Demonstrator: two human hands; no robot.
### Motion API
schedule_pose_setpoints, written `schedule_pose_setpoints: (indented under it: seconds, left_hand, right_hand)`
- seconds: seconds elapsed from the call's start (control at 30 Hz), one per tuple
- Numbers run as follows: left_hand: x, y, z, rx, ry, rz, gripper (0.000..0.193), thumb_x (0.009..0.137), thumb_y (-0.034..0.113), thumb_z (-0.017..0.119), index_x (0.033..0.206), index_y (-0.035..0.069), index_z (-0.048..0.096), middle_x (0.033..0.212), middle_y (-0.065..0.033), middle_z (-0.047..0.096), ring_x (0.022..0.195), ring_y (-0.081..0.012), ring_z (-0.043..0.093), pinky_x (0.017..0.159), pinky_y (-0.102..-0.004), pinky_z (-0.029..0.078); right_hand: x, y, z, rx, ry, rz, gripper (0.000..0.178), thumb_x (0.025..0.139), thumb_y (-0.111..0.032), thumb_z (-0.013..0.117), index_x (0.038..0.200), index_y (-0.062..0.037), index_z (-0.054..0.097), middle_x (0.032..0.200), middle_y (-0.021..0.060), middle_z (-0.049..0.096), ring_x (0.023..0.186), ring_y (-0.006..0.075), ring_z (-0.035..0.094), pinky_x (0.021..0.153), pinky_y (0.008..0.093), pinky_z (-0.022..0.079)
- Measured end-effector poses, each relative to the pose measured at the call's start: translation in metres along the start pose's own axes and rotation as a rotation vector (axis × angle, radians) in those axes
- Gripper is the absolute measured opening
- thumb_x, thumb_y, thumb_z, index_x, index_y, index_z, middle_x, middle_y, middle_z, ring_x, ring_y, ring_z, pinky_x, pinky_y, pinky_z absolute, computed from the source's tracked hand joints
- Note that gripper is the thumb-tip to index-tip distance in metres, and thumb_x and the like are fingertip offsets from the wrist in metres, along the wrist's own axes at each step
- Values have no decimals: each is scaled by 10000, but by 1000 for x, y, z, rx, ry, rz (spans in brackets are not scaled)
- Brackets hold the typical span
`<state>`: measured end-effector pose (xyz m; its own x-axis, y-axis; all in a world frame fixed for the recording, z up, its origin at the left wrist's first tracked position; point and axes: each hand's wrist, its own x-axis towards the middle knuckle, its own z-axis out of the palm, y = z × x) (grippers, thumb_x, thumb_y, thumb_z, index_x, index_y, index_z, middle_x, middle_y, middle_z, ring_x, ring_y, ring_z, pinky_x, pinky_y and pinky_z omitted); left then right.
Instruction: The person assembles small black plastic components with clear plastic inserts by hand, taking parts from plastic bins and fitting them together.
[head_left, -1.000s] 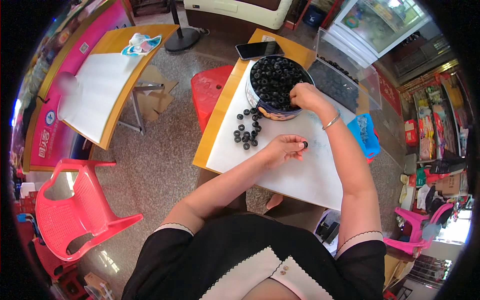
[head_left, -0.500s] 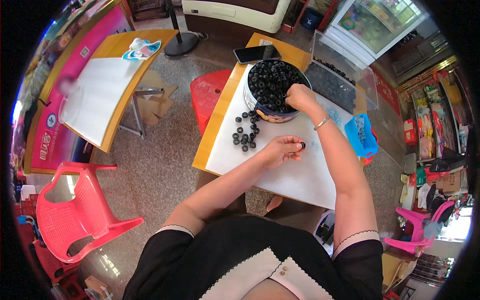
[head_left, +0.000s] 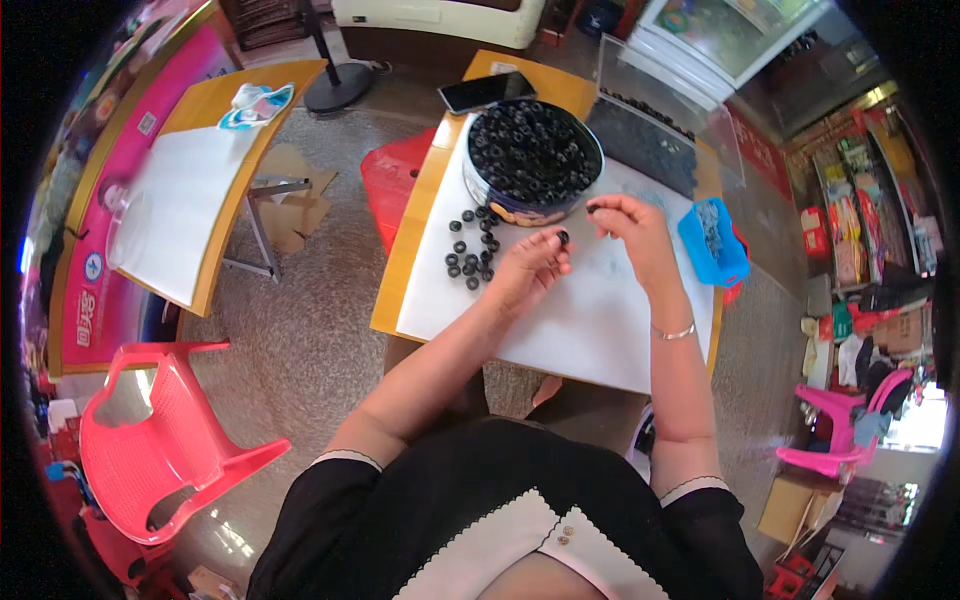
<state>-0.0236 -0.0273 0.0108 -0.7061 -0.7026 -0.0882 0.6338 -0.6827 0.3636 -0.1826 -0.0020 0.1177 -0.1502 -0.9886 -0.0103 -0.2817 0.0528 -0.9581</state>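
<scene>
My left hand [head_left: 528, 270] pinches a small black ring-shaped piece [head_left: 562, 237] between thumb and fingertips, above the white table top. Just right of it, my right hand [head_left: 640, 232] holds another small dark piece [head_left: 592, 208] at its fingertips; its exact shape is hard to make out. Both hands are in front of a round tin [head_left: 528, 216], which is filled with many black ring-shaped pieces [head_left: 530, 150]. Several loose black rings [head_left: 470, 262] lie on the table left of my left hand, some touching one another.
On the table's right side stands a blue plastic tray [head_left: 722, 270] holding small pale bits. A clear plastic box [head_left: 655, 95] with black pieces sits behind it. A phone [head_left: 487, 92] lies at the back left. A red stool [head_left: 390, 190] stands beside the table.
My right hand has come out of the tin toward me, with a small dark piece at its fingertips. My left hand has risen slightly toward the tin, still holding its black ring.
</scene>
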Motion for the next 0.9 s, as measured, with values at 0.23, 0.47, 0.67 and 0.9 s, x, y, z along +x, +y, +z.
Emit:
schedule_pose_setpoints:
  seconds: [0.23, 0.47, 0.67, 0.9]
  left_hand:
    - [4, 6, 6, 94, 100, 33, 152, 896, 133, 548, 1016, 42, 555, 879, -52, 600, 739, -118, 569, 703, -273, 497]
    - [2, 0, 3, 111, 22, 24, 131, 914, 120, 513, 1017, 48, 548, 913, -56, 592, 769, -114, 549, 722, -258, 484]
    - [-3, -1, 7, 132, 7, 17, 136, 911, 110, 515, 1023, 40, 546, 915, -62, 591, 771, -121, 551, 720, -259, 485]
    - [0, -1, 3, 152, -26, -13, 147, 901, 109, 531, 1024, 33, 555, 901, -67, 601, 752, -131, 567, 712, -271, 497]
  right_hand:
    - [-95, 47, 5, -504, 190, -85, 120, 772, -60, 607, 881, -13, 627, 781, 65, 589, 695, 165, 554, 636, 270, 436]
    - [-113, 71, 24, -832, 280, -336, 181, 749, -81, 620, 929, -67, 603, 824, 84, 555, 801, 266, 515, 732, 374, 398]
    - [-121, 79, 25, -624, 274, -288, 189, 766, -65, 598, 954, -49, 600, 855, 93, 574, 817, 276, 522, 742, 366, 402]
    - [-114, 78, 21, -434, 330, -175, 166, 778, -37, 559, 934, -49, 613, 843, 104, 577, 819, 285, 531, 740, 372, 415]
